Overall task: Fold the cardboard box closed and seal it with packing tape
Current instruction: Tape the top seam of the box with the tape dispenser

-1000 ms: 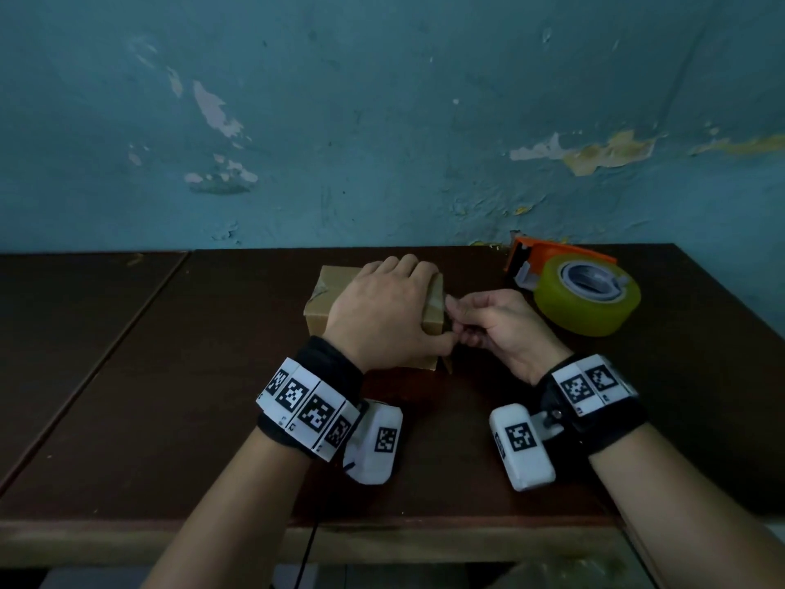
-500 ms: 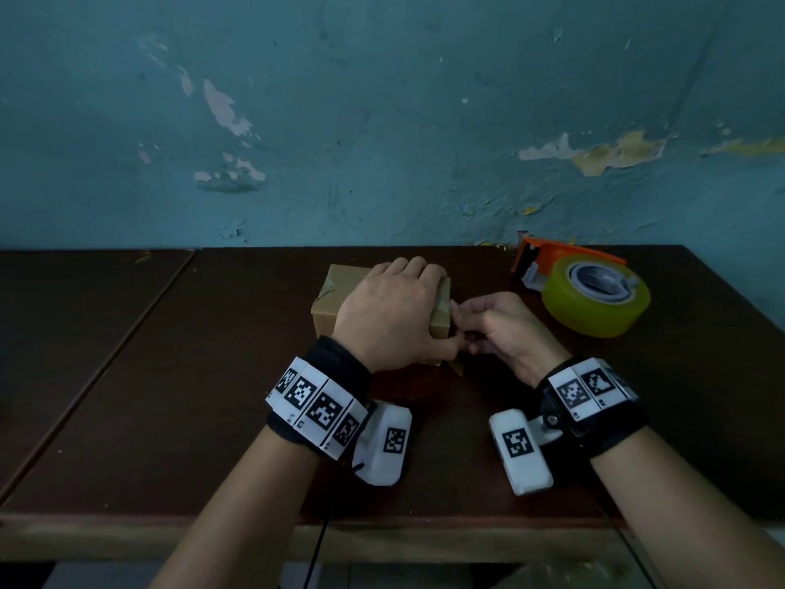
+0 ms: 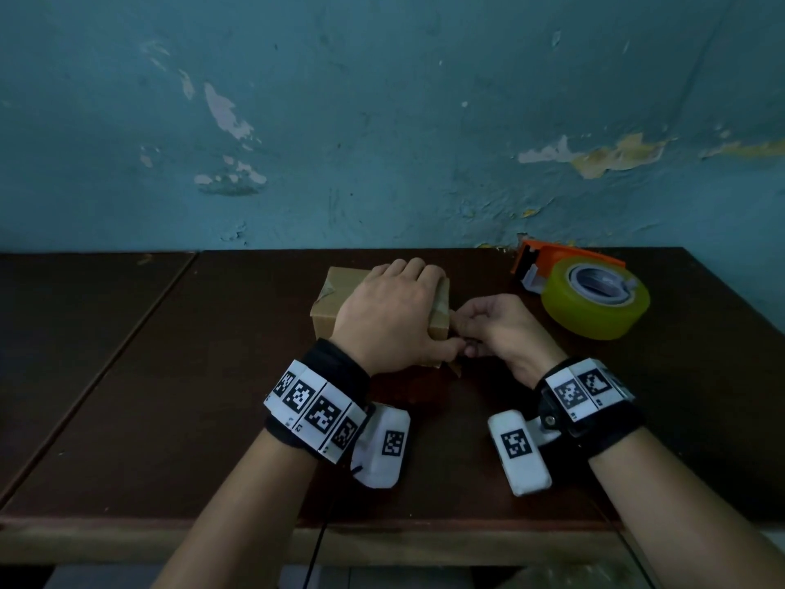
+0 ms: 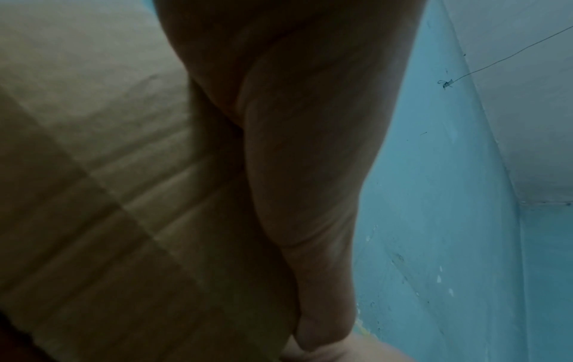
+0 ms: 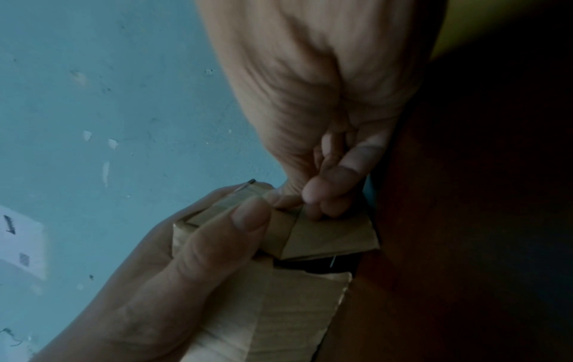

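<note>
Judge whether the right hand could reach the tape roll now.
Probably yes: the tape roll lies just right of the right hand, bare table between, though its fingers must first release the box flap.

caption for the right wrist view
Right hand pinches an end flap of the cardboard box gripped by the left hand

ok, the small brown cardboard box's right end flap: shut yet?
Not fully: a dark gap shows under the end flap, which the right hand holds.

A dark wooden table [image 3: 170, 376] bears the cardboard box [image 3: 329, 299] and tape dispenser [image 3: 594, 308].
</note>
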Action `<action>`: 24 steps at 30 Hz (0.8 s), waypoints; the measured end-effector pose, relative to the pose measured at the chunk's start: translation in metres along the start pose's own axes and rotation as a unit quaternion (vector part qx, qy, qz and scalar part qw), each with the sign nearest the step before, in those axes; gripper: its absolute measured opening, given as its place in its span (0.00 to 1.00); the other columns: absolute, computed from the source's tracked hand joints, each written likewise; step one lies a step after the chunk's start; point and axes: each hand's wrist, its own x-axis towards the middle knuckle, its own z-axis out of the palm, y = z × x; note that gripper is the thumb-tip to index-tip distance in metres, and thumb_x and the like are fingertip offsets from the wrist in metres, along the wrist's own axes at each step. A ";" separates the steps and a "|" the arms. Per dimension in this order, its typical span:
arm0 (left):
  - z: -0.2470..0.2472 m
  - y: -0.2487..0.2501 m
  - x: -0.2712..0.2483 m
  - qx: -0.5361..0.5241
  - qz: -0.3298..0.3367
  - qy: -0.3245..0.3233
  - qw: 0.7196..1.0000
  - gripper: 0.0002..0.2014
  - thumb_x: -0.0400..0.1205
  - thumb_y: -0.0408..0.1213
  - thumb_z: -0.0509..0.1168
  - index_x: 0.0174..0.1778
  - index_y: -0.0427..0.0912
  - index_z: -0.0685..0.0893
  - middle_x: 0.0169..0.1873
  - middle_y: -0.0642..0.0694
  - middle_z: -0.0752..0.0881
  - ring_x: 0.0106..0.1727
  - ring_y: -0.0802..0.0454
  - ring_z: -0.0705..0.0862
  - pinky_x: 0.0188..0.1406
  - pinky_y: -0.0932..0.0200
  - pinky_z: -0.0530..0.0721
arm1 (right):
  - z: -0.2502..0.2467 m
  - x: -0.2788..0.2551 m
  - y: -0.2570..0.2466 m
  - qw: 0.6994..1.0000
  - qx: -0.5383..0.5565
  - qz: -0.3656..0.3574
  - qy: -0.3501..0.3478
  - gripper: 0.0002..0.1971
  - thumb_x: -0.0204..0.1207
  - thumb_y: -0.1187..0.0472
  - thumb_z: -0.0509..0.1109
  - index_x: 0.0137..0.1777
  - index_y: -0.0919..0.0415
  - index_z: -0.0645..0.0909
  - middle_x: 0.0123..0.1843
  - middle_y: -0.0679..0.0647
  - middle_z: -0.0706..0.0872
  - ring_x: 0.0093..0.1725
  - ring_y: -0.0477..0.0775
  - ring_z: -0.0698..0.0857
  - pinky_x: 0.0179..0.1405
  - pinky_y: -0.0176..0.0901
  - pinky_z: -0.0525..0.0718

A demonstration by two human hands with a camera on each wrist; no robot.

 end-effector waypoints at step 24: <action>0.000 0.003 0.002 -0.041 -0.044 0.017 0.998 0.27 0.75 0.61 0.56 0.61 0.45 0.79 0.55 0.47 0.86 0.59 0.45 0.83 0.66 0.47 0.76 | 0.002 0.000 -0.003 1.000 0.007 -0.004 -0.011 0.07 0.83 0.65 0.72 0.43 0.64 0.86 0.31 0.50 0.87 0.28 0.42 0.84 0.28 0.33 0.85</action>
